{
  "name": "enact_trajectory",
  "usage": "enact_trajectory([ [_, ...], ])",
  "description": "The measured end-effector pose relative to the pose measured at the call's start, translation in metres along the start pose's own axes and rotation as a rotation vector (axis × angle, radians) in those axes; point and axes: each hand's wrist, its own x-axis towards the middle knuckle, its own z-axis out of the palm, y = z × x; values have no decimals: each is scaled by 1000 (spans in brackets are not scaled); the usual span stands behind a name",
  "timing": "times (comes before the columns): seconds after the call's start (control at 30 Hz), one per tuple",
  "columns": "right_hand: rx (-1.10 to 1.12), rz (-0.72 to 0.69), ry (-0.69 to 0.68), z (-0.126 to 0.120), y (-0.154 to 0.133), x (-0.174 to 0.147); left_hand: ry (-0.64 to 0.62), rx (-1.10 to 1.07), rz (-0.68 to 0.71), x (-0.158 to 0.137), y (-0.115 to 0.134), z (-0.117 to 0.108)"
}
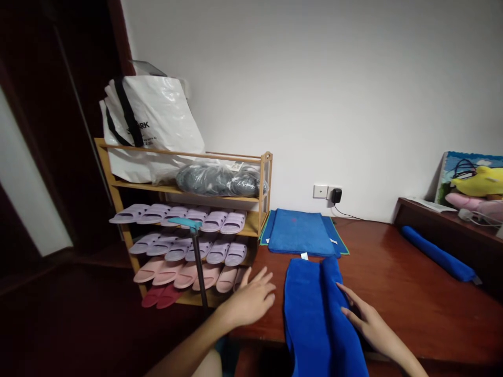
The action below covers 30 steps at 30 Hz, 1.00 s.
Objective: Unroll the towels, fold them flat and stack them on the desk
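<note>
A bright blue towel (pixel 308 314) lies lengthwise on the brown wooden table, its right side folded over into a raised lengthwise ridge and its near end hanging past the front edge. My right hand (pixel 363 317) rests against that folded side, fingers stretched and apart. To the left of the towel, my left hand (pixel 255 296) hovers near the table's left edge with its fingers spread, holding nothing and apart from the cloth. Beyond the towel lies a flat stack of blue cloths (pixel 301 233) with green edging. A rolled blue towel (pixel 438 254) sits at the far right.
A wooden shoe rack (pixel 265 180) stands left of the table (pixel 393 293), bearing purple slippers (pixel 233 222), pink slippers (pixel 184 275) and a white bag (pixel 161 112). A dark pole with a teal top (pixel 198 262) stands before it. A black plug (pixel 336 196) trails a cable along the wall.
</note>
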Motion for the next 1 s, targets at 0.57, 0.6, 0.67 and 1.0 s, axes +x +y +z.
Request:
enact_trajectory([
  [0.57, -493, 112, 361, 38, 6, 18, -167, -82, 256, 4, 27, 29],
  [0.6, -492, 101, 353, 38, 5, 18, -177, -78, 254, 2, 24, 25],
  [0.67, -507, 92, 336, 39, 0, 20, -206, -64, 258, 0, 20, 16],
  [1.0, -689, 13, 451, 58, -25, 29, 68, 4, 190, 51, 45, 49],
])
